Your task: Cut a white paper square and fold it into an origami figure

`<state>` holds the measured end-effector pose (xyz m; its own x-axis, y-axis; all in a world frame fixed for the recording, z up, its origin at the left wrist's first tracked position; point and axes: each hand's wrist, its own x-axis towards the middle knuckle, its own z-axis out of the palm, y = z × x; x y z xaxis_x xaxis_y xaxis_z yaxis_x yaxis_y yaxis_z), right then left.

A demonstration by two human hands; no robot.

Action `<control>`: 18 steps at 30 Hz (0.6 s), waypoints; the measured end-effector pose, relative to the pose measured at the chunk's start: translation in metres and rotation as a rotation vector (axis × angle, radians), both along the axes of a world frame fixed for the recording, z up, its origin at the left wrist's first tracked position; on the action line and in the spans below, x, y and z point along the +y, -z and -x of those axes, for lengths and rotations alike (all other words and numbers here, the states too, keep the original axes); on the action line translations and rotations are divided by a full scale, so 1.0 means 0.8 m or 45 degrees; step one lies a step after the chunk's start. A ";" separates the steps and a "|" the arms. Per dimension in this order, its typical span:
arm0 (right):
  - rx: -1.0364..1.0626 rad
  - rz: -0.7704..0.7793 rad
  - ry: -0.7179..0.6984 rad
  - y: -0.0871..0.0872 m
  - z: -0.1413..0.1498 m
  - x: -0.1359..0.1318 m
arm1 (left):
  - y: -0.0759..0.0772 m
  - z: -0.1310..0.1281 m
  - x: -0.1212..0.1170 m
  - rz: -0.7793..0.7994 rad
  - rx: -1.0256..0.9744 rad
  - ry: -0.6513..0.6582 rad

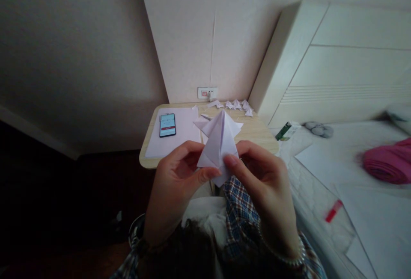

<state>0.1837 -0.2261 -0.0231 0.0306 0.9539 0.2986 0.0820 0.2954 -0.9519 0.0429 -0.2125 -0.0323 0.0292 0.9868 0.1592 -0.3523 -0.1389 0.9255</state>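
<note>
Between my two hands is a white folded paper figure (221, 140), with a pointed top, side points and a flap along its middle. My left hand (180, 182) pinches its lower left part, the thumb lying across the bottom edge. My right hand (265, 180) grips the lower right, its thumb pressed on the front near the centre fold. The other fingers of both hands are partly hidden behind the paper. Beyond it, several small folded paper pieces (236, 105) stand along the back of the small wooden table (258, 135).
A phone (167, 125) lies on white paper sheets (186, 142) at the table's left. A pointed metal tool (206, 117) lies partly behind the figure. On the bed at right are a small green-and-white box (287, 131), a red object (334, 211), large white sheets (382, 215) and pink cloth (387, 163).
</note>
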 end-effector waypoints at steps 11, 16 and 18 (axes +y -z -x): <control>-0.171 -0.070 -0.067 0.001 0.028 0.017 | 0.015 0.029 0.004 0.049 -0.081 -0.073; -0.173 -0.078 -0.120 0.008 0.046 0.030 | 0.020 0.041 0.005 0.054 -0.077 -0.205; -0.168 -0.079 -0.149 0.010 0.051 0.035 | 0.021 0.045 0.006 0.058 -0.073 -0.241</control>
